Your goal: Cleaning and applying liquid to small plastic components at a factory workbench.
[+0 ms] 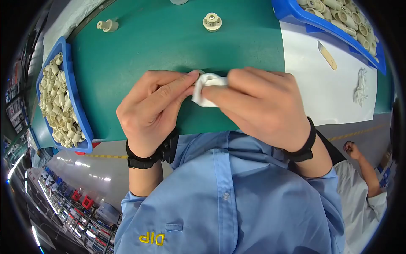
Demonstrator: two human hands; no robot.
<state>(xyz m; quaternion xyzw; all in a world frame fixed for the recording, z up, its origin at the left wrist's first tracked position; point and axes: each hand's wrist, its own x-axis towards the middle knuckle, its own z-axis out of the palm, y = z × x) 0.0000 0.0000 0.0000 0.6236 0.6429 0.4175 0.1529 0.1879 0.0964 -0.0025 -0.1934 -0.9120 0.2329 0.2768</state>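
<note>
Over the near part of the green table mat, my two hands meet in front of my chest. My right hand (pixel 267 101) is closed on a white cloth (pixel 204 94), bunched between thumb and fingers and a little blurred. My left hand (pixel 154 106) pinches a small thing at the cloth's left side; only a pale edge shows and the rest is hidden by fingers and cloth. Beyond my hands a round cream plastic part (pixel 212 22) with a metal centre stands on the mat. A smaller cream fitting (pixel 107 26) lies farther left.
At the left, a blue bin (pixel 78 101) is full of small cream fittings. Another blue bin (pixel 296 17) holds larger tubular ones, far right. On a white sheet (pixel 304 84) lie a wood-handled blade (pixel 327 57) and a crumpled white strip (pixel 360 86). A co-worker's arm (pixel 366 169) shows at the right.
</note>
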